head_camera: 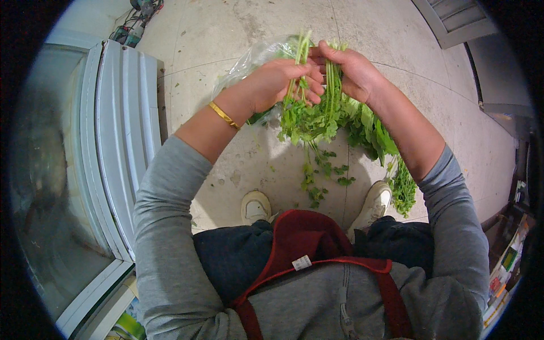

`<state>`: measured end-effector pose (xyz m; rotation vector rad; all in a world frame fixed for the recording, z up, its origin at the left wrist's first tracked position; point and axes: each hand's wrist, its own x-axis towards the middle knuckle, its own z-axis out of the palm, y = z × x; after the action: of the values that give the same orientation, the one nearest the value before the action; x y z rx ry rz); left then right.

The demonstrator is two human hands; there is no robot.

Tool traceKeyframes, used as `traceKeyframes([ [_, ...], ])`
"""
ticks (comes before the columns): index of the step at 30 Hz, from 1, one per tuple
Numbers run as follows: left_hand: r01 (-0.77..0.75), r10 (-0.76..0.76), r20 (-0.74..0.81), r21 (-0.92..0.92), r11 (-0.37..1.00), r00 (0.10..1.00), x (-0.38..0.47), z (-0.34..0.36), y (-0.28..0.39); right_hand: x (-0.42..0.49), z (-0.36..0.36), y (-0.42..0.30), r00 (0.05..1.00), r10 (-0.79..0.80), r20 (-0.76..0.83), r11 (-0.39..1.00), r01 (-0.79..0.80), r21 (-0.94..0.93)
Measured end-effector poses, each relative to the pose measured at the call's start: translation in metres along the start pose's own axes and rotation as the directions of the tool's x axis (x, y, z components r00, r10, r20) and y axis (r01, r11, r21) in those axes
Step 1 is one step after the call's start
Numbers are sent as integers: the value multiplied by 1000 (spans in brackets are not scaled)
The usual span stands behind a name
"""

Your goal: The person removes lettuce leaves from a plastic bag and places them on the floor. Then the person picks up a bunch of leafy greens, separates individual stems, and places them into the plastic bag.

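My left hand (293, 78) grips a small bunch of leafy green herb stems (302, 51), likely coriander, with the cut ends pointing away from me. My right hand (350, 70) holds a second bunch of the same stems (332, 85) close beside it, and the fingers of both hands nearly meet. The leaves (310, 123) of the two bunches hang down towards me and mingle. Behind my hands lies a clear plastic bag (250, 63) with greens in it. Broad-leaved greens (372, 131) rest on the floor below my right forearm.
Another herb bunch (403, 187) lies by my right shoe (376, 199). Loose sprigs (316, 178) are on the tiled floor (238, 157). A white glass-topped chest cabinet (127, 123) stands at the left. Corded power tools (136, 25) lie at the far left, and a slatted panel (457, 19) at the far right.
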<state>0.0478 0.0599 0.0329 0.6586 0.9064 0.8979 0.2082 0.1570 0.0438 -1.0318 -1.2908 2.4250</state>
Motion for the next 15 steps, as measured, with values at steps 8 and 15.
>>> traceKeyframes([
  [8, 2, -7, 119, 41, 999, 993, -2, 10, -11, -4, 1, -3, 997, -74, 35, 990, 69, 119],
  [15, 64, -81, 41, 311, 948, 996, -12, -22, -35, 8, -53, -30, 974, -178, -142, 945, 209, 252],
])
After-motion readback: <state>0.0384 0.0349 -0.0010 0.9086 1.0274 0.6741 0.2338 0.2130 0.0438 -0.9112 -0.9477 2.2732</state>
